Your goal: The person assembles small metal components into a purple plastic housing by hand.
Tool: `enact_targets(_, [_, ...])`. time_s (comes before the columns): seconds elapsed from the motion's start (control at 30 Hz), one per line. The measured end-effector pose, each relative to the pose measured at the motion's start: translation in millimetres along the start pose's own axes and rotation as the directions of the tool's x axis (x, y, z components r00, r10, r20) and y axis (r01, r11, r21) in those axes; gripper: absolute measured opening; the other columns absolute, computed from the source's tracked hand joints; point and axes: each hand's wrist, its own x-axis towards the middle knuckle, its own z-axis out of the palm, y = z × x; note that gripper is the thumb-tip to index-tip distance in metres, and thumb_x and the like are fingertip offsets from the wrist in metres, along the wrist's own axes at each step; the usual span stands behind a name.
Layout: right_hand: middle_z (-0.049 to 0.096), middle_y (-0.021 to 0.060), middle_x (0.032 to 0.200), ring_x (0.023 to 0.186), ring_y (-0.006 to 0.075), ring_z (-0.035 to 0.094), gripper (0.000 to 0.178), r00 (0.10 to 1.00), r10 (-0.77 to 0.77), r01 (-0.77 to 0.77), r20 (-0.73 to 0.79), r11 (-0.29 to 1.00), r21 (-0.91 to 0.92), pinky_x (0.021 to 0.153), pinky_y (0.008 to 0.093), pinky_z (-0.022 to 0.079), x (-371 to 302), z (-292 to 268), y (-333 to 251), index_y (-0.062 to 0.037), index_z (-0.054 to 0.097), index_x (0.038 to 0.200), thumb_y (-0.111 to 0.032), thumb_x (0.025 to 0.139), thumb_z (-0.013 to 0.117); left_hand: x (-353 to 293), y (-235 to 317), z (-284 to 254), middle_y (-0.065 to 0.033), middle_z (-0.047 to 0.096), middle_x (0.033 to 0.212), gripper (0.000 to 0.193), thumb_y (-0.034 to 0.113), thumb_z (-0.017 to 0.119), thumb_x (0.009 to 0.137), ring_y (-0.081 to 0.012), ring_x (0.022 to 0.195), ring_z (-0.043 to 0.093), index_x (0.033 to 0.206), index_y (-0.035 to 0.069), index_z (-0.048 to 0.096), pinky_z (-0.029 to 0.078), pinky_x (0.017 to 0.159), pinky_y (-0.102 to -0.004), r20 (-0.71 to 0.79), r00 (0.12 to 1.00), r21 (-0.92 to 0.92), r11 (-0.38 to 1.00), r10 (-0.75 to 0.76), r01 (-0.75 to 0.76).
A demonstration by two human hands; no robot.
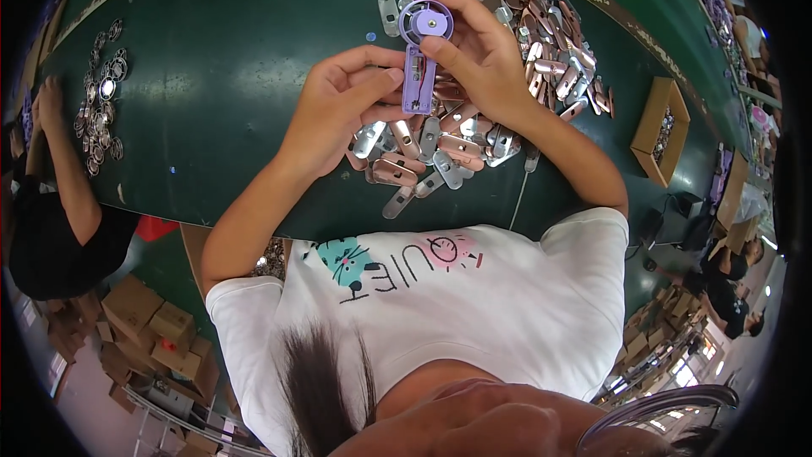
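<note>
Over the green table I hold a small purple handheld fan body (417,85), its round ring head pointing away from me and its open handle showing a wire and small parts inside. My left hand (334,110) pinches the handle from the left side. Around the ring head, the fingers and thumb of my right hand (486,59) are closed. Beneath and beside both hands spreads a heap of oblong metal covers (461,149), silver and rose-coloured, each with a small hole.
Shiny round metal rings (103,110) lie at the table's left. At the right edge stands a cardboard box (651,152) of small parts. A co-worker's arm (74,169) rests on the table at far left. Cardboard cartons (152,322) are stacked on the floor.
</note>
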Motion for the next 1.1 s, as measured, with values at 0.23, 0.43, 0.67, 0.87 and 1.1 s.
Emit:
enact_targets(0.23, [0.054,0.0053,0.11,0.097,0.0093,0.054,0.042,0.999,0.033,-0.034,0.025,0.999,0.023,0.085,0.0243,0.046,-3,3,0,-0.0026,0.048,0.129,-0.004,0.089,0.061,-2,-6,-1,-0.0107,0.067,0.096,0.024,0.009,0.059,0.091,-0.015,0.087,0.067,0.112,-0.003,0.058,0.056,0.078,-0.0272,-0.006,1.0,0.007,1.0,0.0,0.0])
enact_targets(0.43, [0.058,0.0043,0.103,0.093,0.0078,0.056,0.043,0.998,0.018,-0.019,0.058,1.0,0.022,0.078,0.0219,0.048,3,1,6,-0.0052,0.049,0.128,-0.004,0.087,0.064,-4,-5,-1,-0.0104,0.067,0.096,0.022,0.007,0.058,0.091,-0.013,0.086,0.065,0.11,-0.004,0.057,0.055,0.077,-0.0272,-0.023,0.997,0.101,0.992,0.08,-0.077])
enact_targets(0.67, [0.064,0.015,0.105,0.092,0.0182,0.065,0.052,0.929,0.357,-0.369,0.092,0.905,0.21,0.08,0.0286,0.055,3,-11,-24,-0.0018,0.046,0.129,-0.001,0.081,0.067,-3,-17,9,-0.0091,0.063,0.098,0.022,0.003,0.055,0.092,-0.0119,0.087,0.06,0.112,-0.005,0.051,0.048,0.078,-0.0247,0.074,0.873,0.564,0.702,0.482,-0.435])
enact_targets(0.87, [0.068,0.0095,0.085,0.072,0.0115,0.065,0.032,0.953,0.256,-0.297,0.165,0.897,0.327,0.062,0.0239,0.053,7,-5,20,0.0017,0.06,0.106,-0.006,0.079,0.074,-4,-20,-8,-0.0113,0.054,0.107,0.019,0.008,0.044,0.097,-0.0158,0.099,0.053,0.114,0.0,0.041,0.042,0.086,-0.0285,0.073,0.931,0.6,0.73,0.356,-0.326])
enact_targets(1.1, [0.067,0.0099,0.08,0.069,0.0121,0.065,0.027,0.981,0.049,-0.09,0.185,0.971,0.223,0.058,0.0247,0.052,3,-6,5,0.003,0.058,0.099,-0.008,0.079,0.073,-9,-31,4,-0.0165,0.052,0.105,0.024,0.012,0.043,0.097,-0.021,0.094,0.054,0.115,-0.003,0.037,0.043,0.083,-0.0299,0.032,0.85,0.691,0.603,0.526,-0.399])
